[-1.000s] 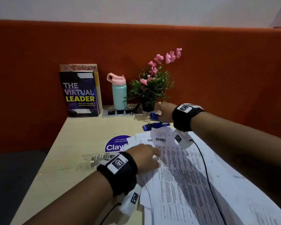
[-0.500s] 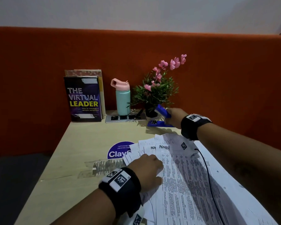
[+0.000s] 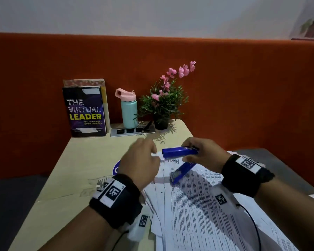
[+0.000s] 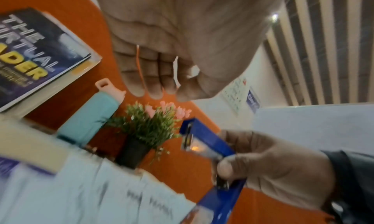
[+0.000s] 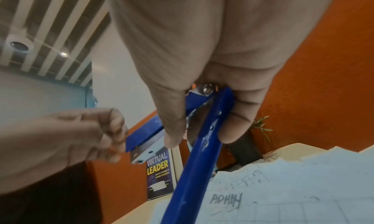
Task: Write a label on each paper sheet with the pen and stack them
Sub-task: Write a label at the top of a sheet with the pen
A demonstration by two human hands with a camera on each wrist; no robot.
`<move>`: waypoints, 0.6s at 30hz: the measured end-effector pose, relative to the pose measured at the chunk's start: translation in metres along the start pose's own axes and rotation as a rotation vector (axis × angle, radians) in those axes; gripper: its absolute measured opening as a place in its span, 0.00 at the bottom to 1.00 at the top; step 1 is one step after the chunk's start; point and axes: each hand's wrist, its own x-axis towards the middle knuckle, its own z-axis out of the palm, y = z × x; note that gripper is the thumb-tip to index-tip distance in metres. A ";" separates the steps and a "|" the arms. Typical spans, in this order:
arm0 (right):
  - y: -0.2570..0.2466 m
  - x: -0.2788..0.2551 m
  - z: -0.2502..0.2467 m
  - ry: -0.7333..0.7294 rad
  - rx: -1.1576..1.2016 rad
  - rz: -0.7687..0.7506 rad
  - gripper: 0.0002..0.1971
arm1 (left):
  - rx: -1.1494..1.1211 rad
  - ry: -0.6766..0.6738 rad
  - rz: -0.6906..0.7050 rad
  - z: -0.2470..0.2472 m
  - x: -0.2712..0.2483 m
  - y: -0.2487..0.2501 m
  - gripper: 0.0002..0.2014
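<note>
Right hand (image 3: 203, 153) is gripping the hinge end of a blue stapler (image 3: 181, 160) at centre frame in the head view, thumb on one side and fingers curled round the other. The stapler is hanging swung wide open: its top arm is pointing level toward the left, its base is dangling down and left, with the tip just above the paper sheets (image 3: 198, 211). From the right wrist view, the thumb and fingers (image 5: 236, 115) are pinching both blue arms right below the metal rivet.

Left hand (image 3: 140, 165) is hovering just left of the stapler, knuckles up, fingers loosely curled toward the thumb and closing on nothing that shows; its fingertips are sitting just beside the stapler's top arm, and whether they are touching it cannot be told. Left wrist view is showing the same: curled fingers (image 4: 149, 77), empty palm.

Paper sheets are lying fanned and overlapping across the lower right of the frame on the pale table (image 3: 80, 169), handwriting showing on the top edge below the stapler. No pen can be made out.

Along the upper middle, against the orange partition (image 3: 243, 87), a book (image 3: 85, 111), a teal bottle (image 3: 129, 111) and a potted plant (image 3: 163, 105) are standing in a row.
</note>
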 end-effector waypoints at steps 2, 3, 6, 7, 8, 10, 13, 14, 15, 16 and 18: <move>-0.002 -0.003 0.001 -0.010 0.001 -0.037 0.13 | -0.040 0.050 0.077 -0.012 0.006 0.008 0.07; -0.005 -0.002 0.001 -0.011 0.006 -0.057 0.14 | -0.052 -0.015 0.114 -0.016 0.009 0.013 0.10; -0.020 0.000 -0.003 -0.016 0.043 -0.104 0.22 | -0.056 -0.271 0.177 -0.022 0.016 0.026 0.15; -0.023 0.001 -0.004 -0.005 0.073 -0.117 0.25 | -0.070 -0.286 0.180 -0.022 0.018 0.028 0.12; -0.027 0.000 -0.004 0.010 0.122 -0.127 0.27 | -0.083 -0.271 0.170 -0.021 0.019 0.029 0.10; -0.030 -0.002 -0.003 0.065 0.269 -0.133 0.33 | -0.134 -0.230 0.119 -0.018 0.020 0.027 0.08; -0.030 -0.004 0.001 0.178 0.479 -0.057 0.36 | -0.279 -0.178 0.024 -0.009 0.020 0.019 0.06; -0.031 -0.005 0.003 0.201 0.516 -0.025 0.36 | -0.342 -0.145 -0.018 -0.006 0.020 0.017 0.07; -0.032 -0.006 0.005 0.197 0.541 -0.001 0.36 | -0.427 -0.116 -0.067 -0.002 0.020 0.016 0.08; -0.033 -0.006 0.008 0.161 0.567 0.003 0.36 | -0.538 -0.100 -0.122 0.002 0.019 0.017 0.08; -0.035 -0.007 0.015 0.037 0.610 -0.039 0.43 | -0.777 -0.095 -0.230 0.008 0.015 0.022 0.07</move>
